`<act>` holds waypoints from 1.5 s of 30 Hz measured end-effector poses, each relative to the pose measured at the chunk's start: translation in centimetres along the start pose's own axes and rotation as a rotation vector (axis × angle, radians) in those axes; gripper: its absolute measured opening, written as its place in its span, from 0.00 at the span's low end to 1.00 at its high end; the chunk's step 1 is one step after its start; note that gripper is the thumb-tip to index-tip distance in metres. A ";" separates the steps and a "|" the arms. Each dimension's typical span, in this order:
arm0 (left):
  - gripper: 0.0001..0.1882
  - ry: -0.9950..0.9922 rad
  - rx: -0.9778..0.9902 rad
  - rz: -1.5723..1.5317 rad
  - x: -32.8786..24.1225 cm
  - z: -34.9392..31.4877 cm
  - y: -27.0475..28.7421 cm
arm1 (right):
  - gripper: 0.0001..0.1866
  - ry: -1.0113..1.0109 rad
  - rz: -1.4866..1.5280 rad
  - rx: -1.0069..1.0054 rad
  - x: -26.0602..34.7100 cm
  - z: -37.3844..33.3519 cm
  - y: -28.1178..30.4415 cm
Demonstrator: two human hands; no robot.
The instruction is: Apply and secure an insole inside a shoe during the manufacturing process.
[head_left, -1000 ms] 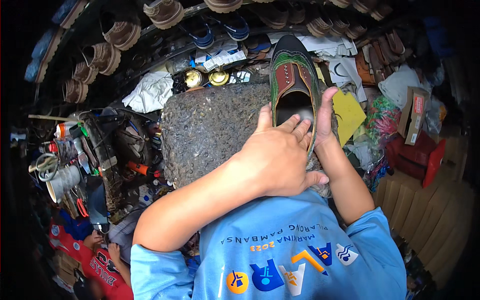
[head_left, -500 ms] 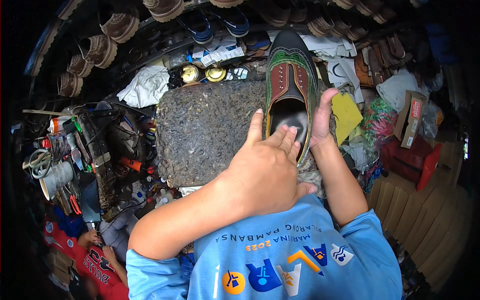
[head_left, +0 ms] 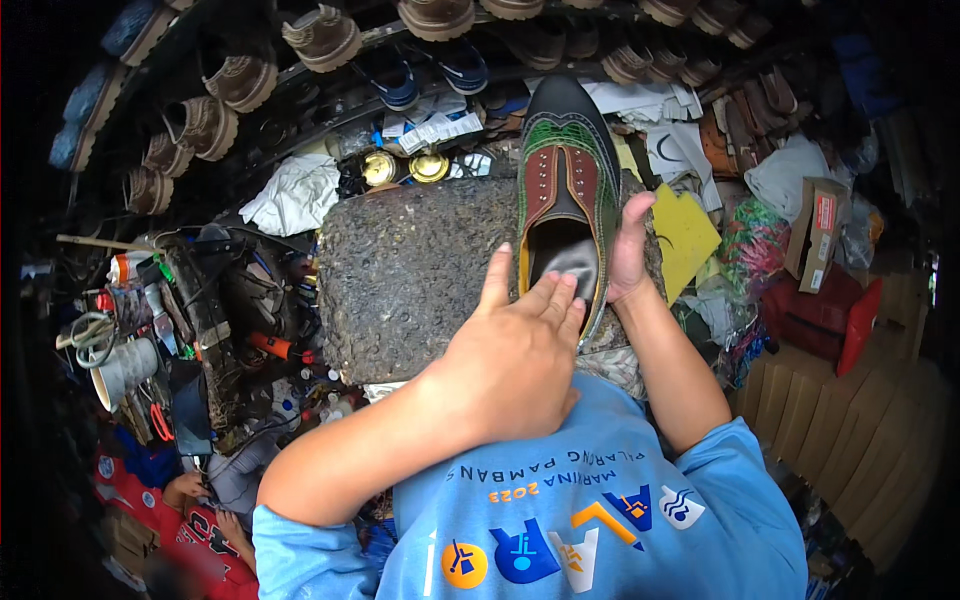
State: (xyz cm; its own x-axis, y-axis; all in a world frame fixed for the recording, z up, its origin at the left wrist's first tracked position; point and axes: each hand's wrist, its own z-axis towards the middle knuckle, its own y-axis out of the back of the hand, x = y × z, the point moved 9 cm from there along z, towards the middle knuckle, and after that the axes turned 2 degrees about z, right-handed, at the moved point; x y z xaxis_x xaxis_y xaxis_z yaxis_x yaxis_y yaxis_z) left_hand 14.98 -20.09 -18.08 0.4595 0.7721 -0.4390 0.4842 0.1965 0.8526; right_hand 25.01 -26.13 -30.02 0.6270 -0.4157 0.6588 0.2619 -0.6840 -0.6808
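Observation:
A two-tone lace-up shoe (head_left: pixel 566 190), with black toe, green patterned trim and reddish-brown eyelet panels without laces, points away from me over the right part of a rough dark block (head_left: pixel 410 270). My left hand (head_left: pixel 520 340) reaches across with its fingers stretched out. Several fingertips lie flat on the shiny dark insole (head_left: pixel 572 262) near the heel, while the index finger stays outside the shoe's left rim. Against the shoe's right side rests my right hand (head_left: pixel 630 250), thumb up and apart from the upper. Its other fingers are hidden behind or under the shoe, seemingly supporting it.
Brown shoes (head_left: pixel 240 78) line racks along the far edge. Two gold-coloured tins (head_left: pixel 429 166) and crumpled white paper (head_left: pixel 293 194) lie beyond the block. A yellow sheet (head_left: pixel 685 238) and a carton (head_left: pixel 815 235) are right. Tools clutter the left; another person's red-clothed arm (head_left: pixel 215 540) is lower left.
The shoe and both hands have shifted slightly left and toward me in the picture. My left fingers remain on the insole. The whole view has also moved a little.

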 end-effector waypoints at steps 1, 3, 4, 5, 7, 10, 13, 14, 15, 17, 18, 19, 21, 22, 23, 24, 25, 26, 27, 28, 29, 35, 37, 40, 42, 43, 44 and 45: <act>0.45 0.008 0.016 0.005 -0.3 -0.4 -0.2 | 0.70 -0.003 0.005 -0.007 -0.1 -0.1 0.0; 0.43 0.000 -0.050 -0.037 0.0 0.3 0.2 | 0.69 0.008 -0.017 0.046 0.2 -0.3 -1.1; 0.42 -0.005 -0.080 -0.018 0.3 1.2 0.1 | 0.69 0.011 -0.039 0.083 0.6 -0.5 -1.7; 0.42 -0.010 -0.112 0.002 0.4 1.6 -0.1 | 0.69 0.006 -0.037 0.085 0.4 -0.5 -1.6; 0.39 -0.032 -0.142 0.023 0.2 1.5 -0.3 | 0.67 0.005 -0.019 0.088 0.4 -0.4 -1.0; 0.32 -0.082 -0.085 0.100 -0.6 0.5 -0.7 | 0.68 0.000 0.068 0.062 -0.4 -0.4 -0.2; 0.30 -0.094 0.015 0.057 -0.7 -0.9 0.6 | 0.68 0.000 0.133 0.037 -0.6 -0.1 0.2; 0.29 -0.085 -0.005 0.021 -0.9 -1.7 1.8 | 0.68 -0.002 0.123 0.055 -0.5 0.1 0.1; 0.29 -0.071 0.014 0.020 -1.2 -2.5 2.8 | 0.68 -0.004 0.113 0.059 -0.4 -0.3 -0.1; 0.29 -0.042 0.005 0.014 -1.5 -3.0 4.1 | 0.68 0.003 0.085 0.057 0.0 -0.6 -0.6; 0.29 -0.042 0.008 0.013 -1.7 -2.5 3.3 | 0.68 0.015 0.080 0.053 0.1 -0.5 -0.8; 0.28 0.000 -0.102 0.060 -1.5 -1.5 2.7 | 0.68 0.025 0.074 0.052 0.2 -0.3 -0.8; 0.27 0.040 -0.209 0.105 -1.4 -0.7 1.5 | 0.69 0.017 0.114 0.066 -0.2 -0.1 -0.4; 0.26 0.057 -0.168 0.119 -1.5 -0.6 0.4 | 0.69 0.006 0.104 0.072 -0.2 -0.2 -0.6; 0.24 0.073 -0.126 0.132 -1.5 -0.6 -0.4 | 0.69 -0.006 0.094 0.078 -0.3 -0.3 -0.7; 0.25 0.072 0.046 0.046 -1.4 -0.5 -0.4 | 0.69 0.000 0.097 0.068 -0.3 -0.5 -0.3; 0.25 0.066 0.048 0.045 -1.2 -0.3 1.2 | 0.69 0.000 0.096 0.062 -0.4 -0.5 -0.1; 0.26 0.058 0.191 -0.082 -0.8 0.0 1.3 | 0.70 0.000 0.096 0.057 -0.5 -0.6 0.0; 0.28 0.049 0.339 -0.208 -0.6 -0.3 0.6 | 0.70 0.004 0.102 0.049 -0.6 -0.6 0.1; 0.31 -0.003 -0.104 -0.235 -0.5 -0.6 3.1 | 0.70 0.019 0.080 0.029 -0.5 -0.4 0.3; 0.32 -0.003 -0.279 -0.107 -0.5 -0.5 4.3 | 0.70 0.034 0.057 0.008 -0.3 -0.1 0.7; 0.35 0.050 0.222 -0.144 -1.0 -0.9 0.7 | 0.70 0.001 0.098 0.023 -1.4 -0.5 1.2; 0.35 0.019 0.172 -0.472 0.6 -0.9 2.8 | 0.71 -0.034 0.116 0.069 -1.6 -0.5 1.1; 0.41 0.026 -0.141 -0.409 3.3 -1.7 7.1 | 0.63 0.075 0.164 0.090 -0.5 -0.6 0.7; 0.39 0.036 -0.103 -0.283 2.9 -1.6 6.1 | 0.63 0.087 0.155 0.111 -0.3 -0.9 0.5; 0.36 0.029 -0.094 -0.186 1.9 -1.4 4.6 | 0.67 0.075 0.123 0.063 -0.3 -0.8 0.6; 0.31 0.016 -0.042 0.047 0.4 -1.2 3.4 | 0.70 0.062 0.091 0.014 -0.4 -0.7 0.7; 0.29 0.008 0.023 0.239 -0.6 -1.3 1.1 | 0.70 0.054 0.095 0.018 -0.7 -0.6 0.7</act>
State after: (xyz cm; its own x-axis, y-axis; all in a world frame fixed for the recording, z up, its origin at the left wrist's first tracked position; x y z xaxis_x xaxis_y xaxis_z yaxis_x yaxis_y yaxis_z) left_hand 14.29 -19.52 -16.51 0.5573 0.7997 -0.2234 0.3794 -0.0059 0.9252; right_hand 24.32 -26.67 -30.75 0.6094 -0.5104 0.6067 0.2163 -0.6292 -0.7466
